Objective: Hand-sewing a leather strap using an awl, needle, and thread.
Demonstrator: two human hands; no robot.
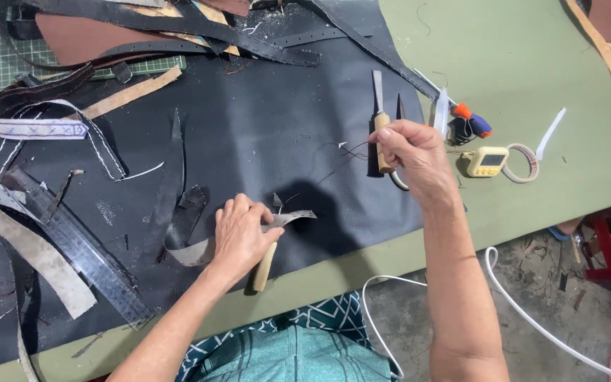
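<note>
The left hand [240, 237] hides most of a wooden-handled tool [264, 267]; its blade cannot be seen

- A narrow grey leather strap [288, 218] lies flat on the black leather sheet [249, 127] near the bench's front edge, its pointed free end aimed right, its other end curving left under the left hand's grip.
- A pale wooden tool handle [264, 267] slants down from that hand toward the sheet's edge.
- A thin dark thread [344, 152] is raised above the sheet, pinched in the right hand, loose ends trailing left.
</note>
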